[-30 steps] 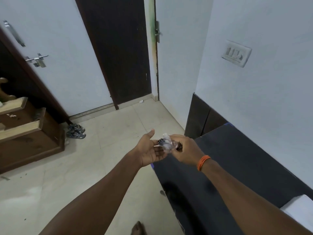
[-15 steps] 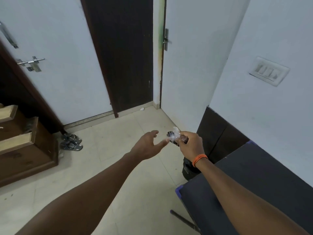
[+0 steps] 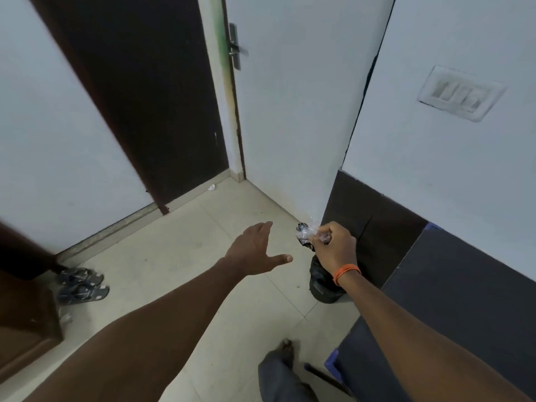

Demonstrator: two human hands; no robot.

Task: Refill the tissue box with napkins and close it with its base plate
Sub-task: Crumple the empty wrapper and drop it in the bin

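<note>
Crinkled clear plastic, a small wrapper (image 3: 305, 234) with dark print on it, is sitting pinched in the right hand (image 3: 333, 250), whose fingers are curling closed around it while it is hanging in the air above the floor. What the wrapper holds, if anything, is too blurred to tell. An orange band (image 3: 346, 272) is circling the right wrist. Directly below that hand, a black bag (image 3: 320, 288) is resting on the pale tiled floor (image 3: 179, 256), tucked against the dark panel (image 3: 374, 227) at the foot of the white wall. The left hand (image 3: 256, 250) is reaching forward just beside the right one, not touching it, with fingers spread and thumb pointing right, gripping nothing. A dark-topped surface (image 3: 452, 288) is filling the lower right. Farther off, a pair of sandals (image 3: 82, 285) is lying near the left edge by brown wooden furniture, a dark door (image 3: 139, 91) is standing ahead, and a switch plate (image 3: 461, 92) is showing on the right wall.
</note>
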